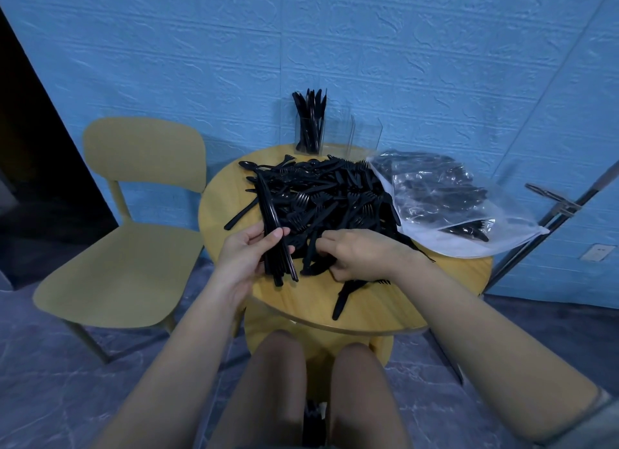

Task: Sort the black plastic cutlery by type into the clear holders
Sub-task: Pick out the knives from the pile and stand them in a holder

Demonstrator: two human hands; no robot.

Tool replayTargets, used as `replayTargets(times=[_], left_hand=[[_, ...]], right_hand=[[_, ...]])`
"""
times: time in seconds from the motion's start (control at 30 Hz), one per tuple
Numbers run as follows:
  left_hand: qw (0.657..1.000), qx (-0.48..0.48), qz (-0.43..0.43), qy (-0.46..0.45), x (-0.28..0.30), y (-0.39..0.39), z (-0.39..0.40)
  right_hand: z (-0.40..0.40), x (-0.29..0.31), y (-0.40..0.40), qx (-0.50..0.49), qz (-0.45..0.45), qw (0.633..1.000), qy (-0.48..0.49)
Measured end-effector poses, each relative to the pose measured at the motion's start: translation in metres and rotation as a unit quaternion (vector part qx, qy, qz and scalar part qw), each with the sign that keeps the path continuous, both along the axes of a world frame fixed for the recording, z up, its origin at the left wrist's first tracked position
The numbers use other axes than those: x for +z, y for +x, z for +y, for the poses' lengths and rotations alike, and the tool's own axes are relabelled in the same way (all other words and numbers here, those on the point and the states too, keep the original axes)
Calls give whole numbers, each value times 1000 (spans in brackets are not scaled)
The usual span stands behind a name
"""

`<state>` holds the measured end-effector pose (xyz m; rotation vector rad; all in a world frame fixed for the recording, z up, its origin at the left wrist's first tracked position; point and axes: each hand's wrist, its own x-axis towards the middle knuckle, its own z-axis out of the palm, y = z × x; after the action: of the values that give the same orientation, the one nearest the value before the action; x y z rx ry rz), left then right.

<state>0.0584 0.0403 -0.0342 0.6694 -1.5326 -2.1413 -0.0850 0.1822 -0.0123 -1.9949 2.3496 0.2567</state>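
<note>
Head view, looking down over a seated person's knees at a small round yellow tabletop (231, 194) set against a blue textured wall.

A large loose heap of black plastic cutlery (321, 194) covers most of the tabletop: forks, spoons and knives mixed together. At the far edge stand the clear holders. The left holder (310, 133) is already packed with upright black pieces, seemingly knives, though the type is hard to tell at this distance. The holders beside it (363, 133) look empty.

The left hand (246, 251) grips a bundle of long black pieces (273, 224), thumb pressed across them, the ends fanning out past the near edge of the heap. The right hand (361, 256) has its fingers curled down into the near side of the heap, pinching at a piece there; which type it is cannot be told.

To the right lies a clear plastic bag (445, 207) with more black cutlery inside. A single knife (343, 298) lies apart near the front edge. A yellow chair (134, 221) stands to the left.

Judging by this, sorting is at an early stage: one holder filled, two types and most of the heap remain, plus the bag.
</note>
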Motion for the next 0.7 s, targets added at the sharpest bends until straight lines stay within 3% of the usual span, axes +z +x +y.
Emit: replayTargets(times=[0.17, 0.23, 0.37, 0.43, 0.5, 0.6, 0.7], left_hand=[[1000, 4, 10, -15, 1, 0, -2], [1000, -8, 14, -16, 3, -4, 2], [999, -31, 25, -15, 11, -15, 7], [999, -32, 28, -17, 14, -21, 6], [998, -40, 28, -35, 16, -27, 6], [996, -64, 23, -61, 19, -38, 10], [992, -94, 18, -87, 24, -48, 15]], right_hand=[[8, 5, -11, -47, -103, 973, -199], [6, 8, -20, -110, -166, 925, -325], [3, 25, -32, -207, -357, 778, -473], [2, 35, -33, -214, -443, 714, -499], [1, 40, -33, -213, -514, 674, -486], [-1, 41, -31, -211, -613, 632, -425], [-4, 41, -31, -224, -658, 604, -391]])
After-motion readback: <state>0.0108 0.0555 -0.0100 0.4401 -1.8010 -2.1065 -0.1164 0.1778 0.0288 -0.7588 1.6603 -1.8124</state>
